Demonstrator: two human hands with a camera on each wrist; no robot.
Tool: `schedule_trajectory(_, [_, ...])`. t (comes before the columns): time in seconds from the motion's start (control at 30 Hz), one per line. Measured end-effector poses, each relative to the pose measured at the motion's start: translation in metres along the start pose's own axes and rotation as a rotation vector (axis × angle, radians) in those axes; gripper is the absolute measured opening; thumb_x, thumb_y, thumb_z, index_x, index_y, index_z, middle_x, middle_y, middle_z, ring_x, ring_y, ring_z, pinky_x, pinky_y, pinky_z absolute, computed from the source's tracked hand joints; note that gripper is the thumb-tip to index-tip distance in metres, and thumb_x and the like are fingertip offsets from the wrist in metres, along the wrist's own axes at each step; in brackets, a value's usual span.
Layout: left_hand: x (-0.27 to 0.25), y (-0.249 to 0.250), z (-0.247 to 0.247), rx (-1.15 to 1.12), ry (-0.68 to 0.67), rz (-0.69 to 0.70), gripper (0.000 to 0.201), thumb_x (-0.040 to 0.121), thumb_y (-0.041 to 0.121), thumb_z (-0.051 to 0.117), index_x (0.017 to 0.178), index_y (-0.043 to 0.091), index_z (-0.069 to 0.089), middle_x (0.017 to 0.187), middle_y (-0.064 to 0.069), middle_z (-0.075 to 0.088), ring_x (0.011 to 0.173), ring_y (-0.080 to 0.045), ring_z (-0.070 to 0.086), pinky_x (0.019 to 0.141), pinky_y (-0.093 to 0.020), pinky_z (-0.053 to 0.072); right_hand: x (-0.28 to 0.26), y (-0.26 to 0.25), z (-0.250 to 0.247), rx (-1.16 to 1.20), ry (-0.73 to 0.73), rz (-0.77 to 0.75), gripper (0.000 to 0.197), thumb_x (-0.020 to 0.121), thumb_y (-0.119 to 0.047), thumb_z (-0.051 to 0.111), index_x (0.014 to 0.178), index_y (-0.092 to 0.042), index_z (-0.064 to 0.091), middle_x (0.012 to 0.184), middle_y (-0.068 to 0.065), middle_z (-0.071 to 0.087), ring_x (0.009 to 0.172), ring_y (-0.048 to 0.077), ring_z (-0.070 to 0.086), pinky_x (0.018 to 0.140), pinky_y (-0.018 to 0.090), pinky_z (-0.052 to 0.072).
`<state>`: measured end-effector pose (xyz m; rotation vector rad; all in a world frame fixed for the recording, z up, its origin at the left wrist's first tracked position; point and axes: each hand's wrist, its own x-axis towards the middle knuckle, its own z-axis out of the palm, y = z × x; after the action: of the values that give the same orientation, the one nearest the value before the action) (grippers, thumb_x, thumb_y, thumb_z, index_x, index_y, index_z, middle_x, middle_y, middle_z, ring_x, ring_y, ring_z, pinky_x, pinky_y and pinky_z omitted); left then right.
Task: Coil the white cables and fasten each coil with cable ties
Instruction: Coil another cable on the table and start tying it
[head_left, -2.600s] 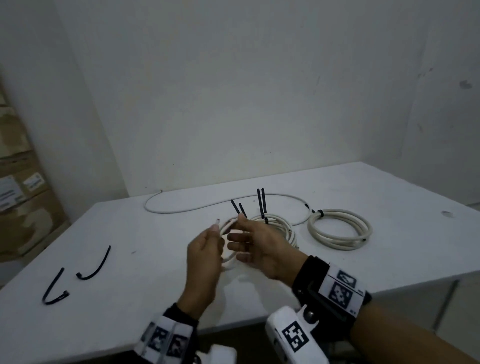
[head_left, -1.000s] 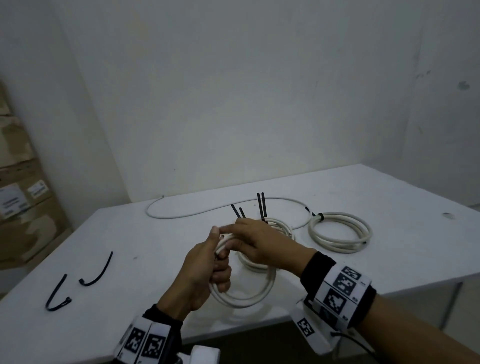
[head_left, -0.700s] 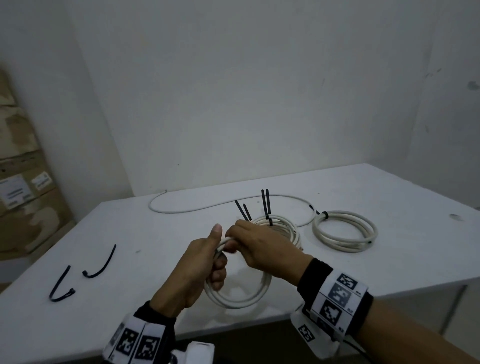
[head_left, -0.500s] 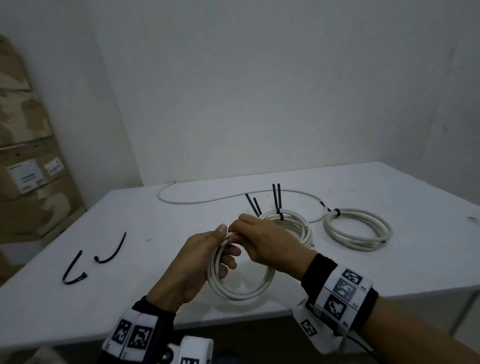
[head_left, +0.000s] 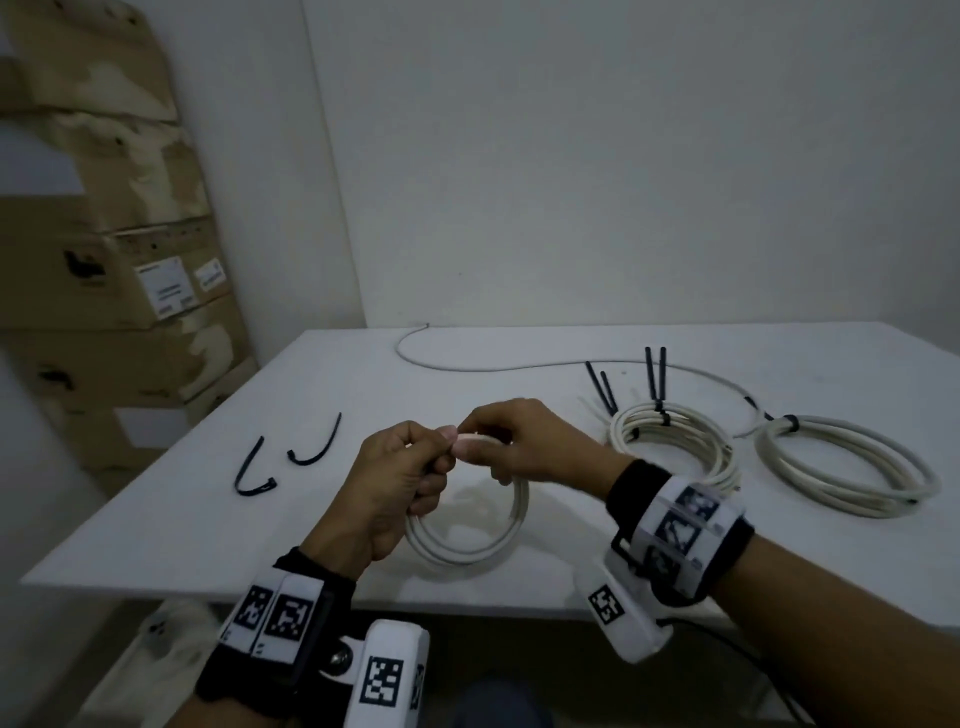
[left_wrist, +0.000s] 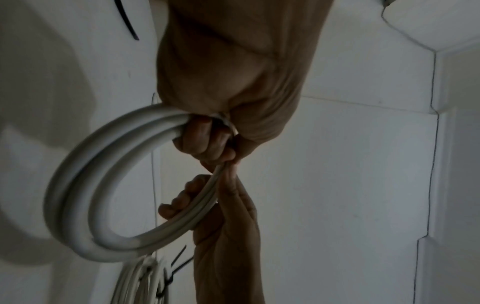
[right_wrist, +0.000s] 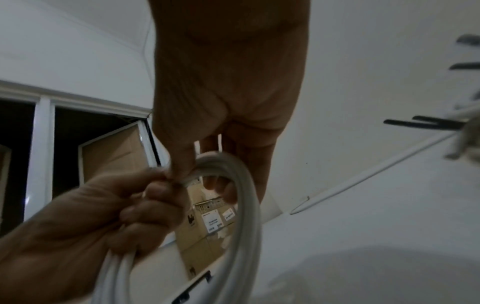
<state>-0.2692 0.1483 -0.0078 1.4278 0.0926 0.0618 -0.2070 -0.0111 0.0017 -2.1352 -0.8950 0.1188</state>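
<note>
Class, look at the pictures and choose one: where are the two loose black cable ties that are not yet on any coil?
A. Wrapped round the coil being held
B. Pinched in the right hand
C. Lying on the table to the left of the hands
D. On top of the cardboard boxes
C: the two loose black cable ties lie curved on the table, left of the left hand and right hand, which grip only the white coil.

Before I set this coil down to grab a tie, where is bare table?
Bare table lies nearest, between the loose ties and the held coil. The right is crowded by tied coils.
</note>
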Motion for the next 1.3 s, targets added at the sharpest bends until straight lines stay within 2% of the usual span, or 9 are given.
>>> schedule_trajectory(0.2, [-0.002,0.017,-0.059,-0.062,0.101,0.027,0.03,0.093,0.014,0.056,0.068,0.011,0.04,0.054,-0.003,0.047,0.038,-0.008,0.028,0.035,-0.016,0.022,0.057,-0.011,0.005,0.38,-0.109,0.036,0.037,0.1,-0.036,0.042,0.109,-0.009,0.064,0.086,0.013,0.063,0.075,0.021,0.061,0.061,0.031,0.053])
schedule_trajectory(0.53, [-0.003,0.025,-0.138,-0.048,0.175,0.065,0.028,0.08,0.023,0.059,0.067,0.012,0.037,0.054,-0.001,0.044,0.037,-0.006,0.026,0.035,-0.013,0.023,0.18,-0.016,0.085,-0.223,-0.546,0.21,0.048,0.097,-0.01,0.043,0.142,-0.028,0.039,0.071,0.002,0.058,0.06,0.015,0.055,0.048,0.022,0.044])
schedule_trajectory(0.6, [-0.001,0.026,-0.143,-0.046,0.172,0.062,0.027,0.08,0.024,0.059,0.068,0.012,0.037,0.055,-0.001,0.044,0.038,-0.006,0.027,0.035,-0.013,0.024,0.187,-0.021,0.095,-0.371,-0.595,0.178,0.036,0.096,-0.009,0.044,0.124,-0.029,0.05,0.069,-0.003,0.051,0.057,0.01,0.048,0.039,0.012,0.039])
schedule_trajectory(0.67, [0.005,0.026,-0.146,-0.042,0.171,0.058,0.027,0.08,0.025,0.058,0.069,0.012,0.037,0.055,-0.001,0.043,0.038,-0.006,0.027,0.035,-0.014,0.024,0.194,-0.028,0.101,-0.459,-0.608,0.152,0.019,0.096,-0.011,0.045,0.084,-0.024,0.048,0.066,-0.004,0.043,0.054,0.008,0.039,0.03,0.006,0.029])
schedule_trajectory(0.73, [0.006,0.025,-0.145,-0.04,0.177,0.051,0.026,0.083,0.024,0.057,0.07,0.012,0.037,0.055,-0.001,0.043,0.038,-0.006,0.027,0.034,-0.014,0.024,0.195,-0.03,0.105,-0.538,-0.639,0.115,0.022,0.098,-0.014,0.045,0.077,-0.018,0.043,0.066,-0.003,0.041,0.053,0.007,0.038,0.028,0.007,0.029])
schedule_trajectory(0.8, [0.007,0.023,-0.143,-0.043,0.179,0.052,0.027,0.087,0.021,0.055,0.069,0.013,0.037,0.055,-0.001,0.044,0.037,-0.006,0.028,0.034,-0.014,0.024,0.191,-0.03,0.103,-0.564,-0.607,0.081,0.004,0.096,-0.014,0.05,0.093,-0.014,0.047,0.069,-0.002,0.047,0.054,0.006,0.041,0.029,0.006,0.031])
schedule_trajectory(0.9, [0.005,0.022,-0.134,-0.075,0.183,0.039,0.029,0.09,0.019,0.053,0.068,0.014,0.036,0.055,-0.001,0.043,0.037,-0.006,0.028,0.035,-0.013,0.023,0.173,-0.029,0.091,-0.576,-0.544,0.084,0.017,0.09,-0.006,0.055,0.106,-0.005,0.06,0.064,-0.001,0.051,0.049,0.008,0.046,0.031,0.009,0.035])
schedule_trajectory(1.1, [-0.001,0.021,-0.1,-0.065,0.169,0.042,0.032,0.093,0.017,0.054,0.065,0.014,0.037,0.056,-0.003,0.044,0.039,-0.008,0.027,0.037,-0.016,0.021,0.121,-0.014,0.052,-0.484,-0.498,0.273,0.026,0.09,-0.017,0.059,0.085,0.008,0.064,0.079,0.021,0.07,0.064,0.032,0.069,0.066,0.041,0.06])
schedule_trajectory(1.3, [-0.003,0.014,-0.044,-0.026,0.081,0.065,0.033,0.094,0.016,0.055,0.066,0.014,0.038,0.055,-0.003,0.046,0.04,-0.01,0.027,0.037,-0.017,0.022,0.046,0.013,0.005,-0.355,-0.091,0.358,0.016,0.088,-0.008,0.057,0.084,0.007,0.059,0.069,0.019,0.065,0.052,0.027,0.064,0.061,0.039,0.06])
